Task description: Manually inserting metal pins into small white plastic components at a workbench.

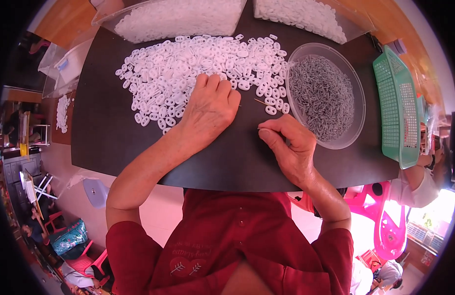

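A wide heap of small white oval plastic pieces with two holes each [173,73] lies spread on the dark table. My left hand [211,105] is at the heap's near edge, its fingers curled and closed; the fingertips and anything in them are hidden. To its right, above the bare tabletop, my right hand [292,145] pinches thumb against forefinger. Something tiny shows at those fingertips, too small to name. A thin brownish pin-like piece [261,102] lies between the hands, beside some loose white ovals. Close to my right hand stands a round clear tub [356,118] of small grey screw-like pieces [322,93].
Two clear bins of white pieces, one at the back [180,19] and one at back right [301,17], edge the table. A green plastic basket [394,105] stands at the right edge. A pink plastic stool [389,231] and other people are beyond the table.
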